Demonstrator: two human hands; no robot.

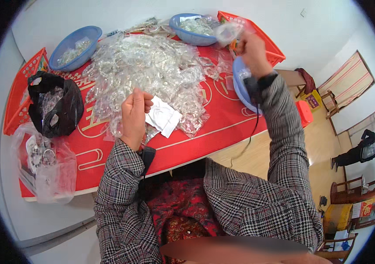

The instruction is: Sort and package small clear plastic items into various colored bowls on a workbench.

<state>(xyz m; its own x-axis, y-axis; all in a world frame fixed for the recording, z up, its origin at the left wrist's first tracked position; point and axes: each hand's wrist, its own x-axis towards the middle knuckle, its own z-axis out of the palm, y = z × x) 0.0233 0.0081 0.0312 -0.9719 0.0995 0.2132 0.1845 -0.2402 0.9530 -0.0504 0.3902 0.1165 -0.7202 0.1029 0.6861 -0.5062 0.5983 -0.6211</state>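
Note:
My left hand (pixel 135 113) is closed, fingers curled together, at the near edge of a large heap of small clear plastic bags (pixel 152 66). What its fingers hold, if anything, is hidden. A folded white cloth or paper (pixel 164 118) lies right beside that hand on the heap. My right hand (pixel 254 52) is raised at the back right, shut on a small clear plastic bag (pixel 229 32) that is smeared by motion. The bag hangs between a blue basin (pixel 183 37) and a red plastic basket (pixel 272 47).
Another blue basin (pixel 94 35) and a red basket (pixel 11 119) stand left, beside a black bag (pixel 75 108) and a translucent bag (pixel 55 189). A third blue basin (pixel 239 83) sits under my right forearm. A cable (pixel 252 134) hangs there. A person (pixel 363 149) stands far right.

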